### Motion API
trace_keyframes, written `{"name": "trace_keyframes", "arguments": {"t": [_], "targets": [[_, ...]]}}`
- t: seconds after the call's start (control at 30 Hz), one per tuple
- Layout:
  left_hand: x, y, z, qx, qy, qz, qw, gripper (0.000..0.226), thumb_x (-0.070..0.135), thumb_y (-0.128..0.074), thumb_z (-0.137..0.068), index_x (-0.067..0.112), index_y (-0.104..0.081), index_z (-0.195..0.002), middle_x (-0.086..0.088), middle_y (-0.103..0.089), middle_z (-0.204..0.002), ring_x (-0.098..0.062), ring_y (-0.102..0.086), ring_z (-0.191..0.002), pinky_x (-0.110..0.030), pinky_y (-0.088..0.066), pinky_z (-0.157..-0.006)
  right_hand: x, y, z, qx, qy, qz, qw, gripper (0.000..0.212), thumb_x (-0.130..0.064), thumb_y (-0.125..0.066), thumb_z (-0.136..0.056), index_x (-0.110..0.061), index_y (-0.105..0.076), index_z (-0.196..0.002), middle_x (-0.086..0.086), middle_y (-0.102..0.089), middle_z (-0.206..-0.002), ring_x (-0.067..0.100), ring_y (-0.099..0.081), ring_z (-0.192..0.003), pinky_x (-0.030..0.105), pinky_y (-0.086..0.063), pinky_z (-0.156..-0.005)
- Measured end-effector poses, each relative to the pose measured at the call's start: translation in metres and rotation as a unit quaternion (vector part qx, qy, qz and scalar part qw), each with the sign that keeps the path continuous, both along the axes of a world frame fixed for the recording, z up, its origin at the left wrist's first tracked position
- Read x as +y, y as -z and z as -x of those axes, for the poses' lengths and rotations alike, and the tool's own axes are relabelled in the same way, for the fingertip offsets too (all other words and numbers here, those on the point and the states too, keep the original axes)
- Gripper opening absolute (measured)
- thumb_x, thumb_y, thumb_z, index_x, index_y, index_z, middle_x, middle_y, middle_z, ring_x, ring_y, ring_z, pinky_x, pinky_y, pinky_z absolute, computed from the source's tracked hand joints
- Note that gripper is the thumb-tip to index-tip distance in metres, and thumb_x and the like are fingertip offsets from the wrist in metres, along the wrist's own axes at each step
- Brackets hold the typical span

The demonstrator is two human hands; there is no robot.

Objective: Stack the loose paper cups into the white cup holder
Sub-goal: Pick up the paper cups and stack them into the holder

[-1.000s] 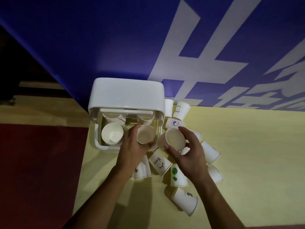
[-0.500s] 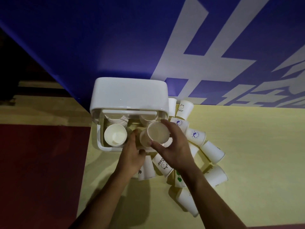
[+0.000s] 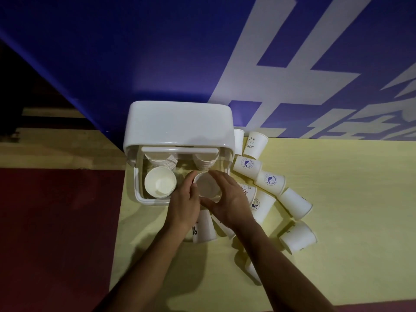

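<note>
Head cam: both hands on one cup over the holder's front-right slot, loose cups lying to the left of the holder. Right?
Not quite. The head view shows the loose cups lying to the right of the white cup holder, not the left. The rest holds: left hand and right hand are both on one cup over the front-right slot.

The two hands are covering the front right of the white cup holder (image 3: pixel 179 124), hiding whatever the paper cup (image 3: pixel 207 185) is sitting on. The forearms are hiding parts of several loose cups (image 3: pixel 203 226), cutting their prints short. Both arms are running off the bottom edge.
</note>
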State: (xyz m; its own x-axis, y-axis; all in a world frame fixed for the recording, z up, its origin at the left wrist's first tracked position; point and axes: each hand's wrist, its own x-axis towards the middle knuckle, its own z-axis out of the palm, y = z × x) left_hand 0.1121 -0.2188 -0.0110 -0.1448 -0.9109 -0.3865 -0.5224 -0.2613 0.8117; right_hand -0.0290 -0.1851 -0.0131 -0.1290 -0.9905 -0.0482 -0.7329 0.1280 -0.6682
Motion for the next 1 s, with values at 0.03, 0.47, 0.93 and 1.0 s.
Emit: {"name": "trace_keyframes", "arguments": {"t": [0.03,0.47,0.93,1.0], "targets": [[-0.001,0.004,0.000,-0.015,0.011,0.003,1.000,0.043,0.021,-0.039,-0.107,0.034,-0.050,-0.147,0.000,-0.063,-0.137,-0.020,-0.064,-0.116,-0.034,-0.052,-0.095,0.000,0.004,0.001,0.007,-0.002,-0.008,1.000,0.078,-0.056,-0.074,-0.080,-0.013,-0.056,-0.142,0.001,-0.061,-0.140,0.018,-0.057,-0.126,0.035,-0.050,-0.102],[0.017,-0.025,0.004,-0.097,0.077,0.116,0.985,0.048,0.023,-0.050,-0.105,0.026,-0.042,-0.152,-0.003,-0.054,-0.149,-0.022,-0.057,-0.129,-0.025,-0.047,-0.090,0.026,-0.009,0.025,-0.003,0.033,-0.023,0.999,0.066,-0.050,-0.071,-0.089,-0.019,-0.055,-0.145,-0.001,-0.058,-0.144,0.014,-0.053,-0.132,0.033,-0.046,-0.108],[-0.076,-0.029,0.212,-0.205,0.238,0.203,0.927,0.060,0.039,-0.065,-0.095,0.014,-0.044,-0.146,-0.008,-0.053,-0.146,-0.028,-0.054,-0.128,-0.037,-0.048,-0.101,0.092,-0.063,0.202,-0.046,0.163,-0.037,0.985,0.050,-0.026,-0.078,-0.089,-0.025,-0.063,-0.136,-0.017,-0.061,-0.131,-0.001,-0.059,-0.114,-0.004,-0.033,-0.091],[-0.096,-0.006,0.227,-0.261,0.237,0.166,0.921,0.063,0.040,-0.066,-0.092,0.013,-0.043,-0.144,-0.011,-0.052,-0.143,-0.031,-0.054,-0.126,-0.041,-0.048,-0.100,0.100,-0.058,0.221,-0.046,0.155,-0.042,0.986,0.051,-0.029,-0.077,-0.090,-0.026,-0.061,-0.138,-0.020,-0.059,-0.132,-0.005,-0.056,-0.117,-0.003,-0.033,-0.093]]}}
